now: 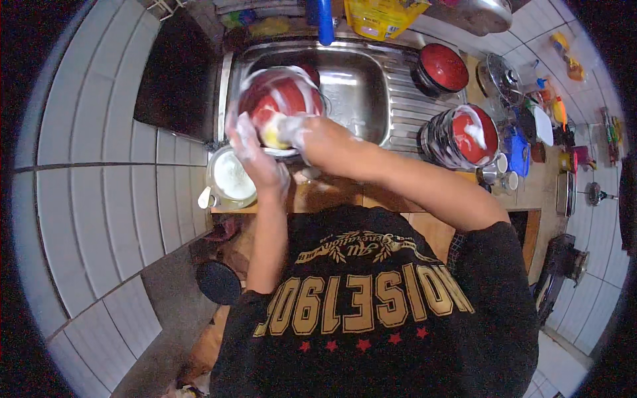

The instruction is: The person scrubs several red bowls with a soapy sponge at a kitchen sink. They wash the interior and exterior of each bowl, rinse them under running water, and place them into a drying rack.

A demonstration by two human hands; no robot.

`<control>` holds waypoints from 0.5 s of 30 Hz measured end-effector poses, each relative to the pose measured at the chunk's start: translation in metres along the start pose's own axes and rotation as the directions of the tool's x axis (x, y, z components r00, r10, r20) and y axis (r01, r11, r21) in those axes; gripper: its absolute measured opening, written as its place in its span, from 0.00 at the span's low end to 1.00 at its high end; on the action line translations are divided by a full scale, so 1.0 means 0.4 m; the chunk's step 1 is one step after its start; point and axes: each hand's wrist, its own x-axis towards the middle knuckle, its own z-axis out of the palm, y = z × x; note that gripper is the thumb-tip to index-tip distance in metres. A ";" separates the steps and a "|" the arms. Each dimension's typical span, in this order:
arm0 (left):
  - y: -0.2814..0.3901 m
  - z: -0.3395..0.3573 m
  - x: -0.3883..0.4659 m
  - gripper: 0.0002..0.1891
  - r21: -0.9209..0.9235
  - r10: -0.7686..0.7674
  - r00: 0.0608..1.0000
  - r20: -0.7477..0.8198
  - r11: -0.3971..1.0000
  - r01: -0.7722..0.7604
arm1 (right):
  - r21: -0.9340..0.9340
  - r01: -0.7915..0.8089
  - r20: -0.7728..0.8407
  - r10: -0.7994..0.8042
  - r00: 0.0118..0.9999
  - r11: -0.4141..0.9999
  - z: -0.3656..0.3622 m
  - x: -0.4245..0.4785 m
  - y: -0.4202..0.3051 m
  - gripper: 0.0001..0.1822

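Over the left part of a steel sink, my left hand grips the near left rim of a red bowl streaked with white suds. My right hand is inside that bowl, pressing a yellow sponge to its wall. Foam covers both hands, and motion blurs the bowl. Part of another red bowl shows behind it. Just left of my left wrist stands a tub of whitish soapy liquid with a pale handle at its side.
On the ribbed drainboard are a red bowl with a dark outside and a soapy stack of bowls. Small cups and a glass lid sit further right. A blue tap pipe hangs over the sink's back edge. Tiled wall bounds the left.
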 end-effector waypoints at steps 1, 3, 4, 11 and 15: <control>-0.008 0.004 -0.010 0.20 -0.067 -0.069 0.998 -0.006 0.995 0.068 | -0.063 -0.047 0.207 0.060 0.976 0.997 -0.005 -0.007 0.007 0.12; -0.012 0.015 -0.038 0.20 -0.183 -0.207 0.978 -0.004 0.962 0.203 | -0.022 -0.061 0.459 0.064 0.886 0.998 -0.063 0.001 0.018 0.11; -0.044 0.007 -0.038 0.20 -0.252 -0.231 0.970 0.080 0.937 0.243 | -0.003 -0.078 0.573 0.066 0.817 0.997 -0.087 0.006 0.018 0.10; -0.112 -0.010 -0.031 0.18 -0.320 -0.246 0.940 0.237 0.894 0.314 | -0.014 -0.026 -0.036 0.026 0.999 1.000 0.025 -0.029 0.017 0.24; 0.023 0.032 -0.035 0.21 -0.003 -0.044 0.979 0.197 0.999 0.046 | -0.406 -0.279 0.171 0.373 0.912 0.870 -0.035 -0.061 0.016 0.30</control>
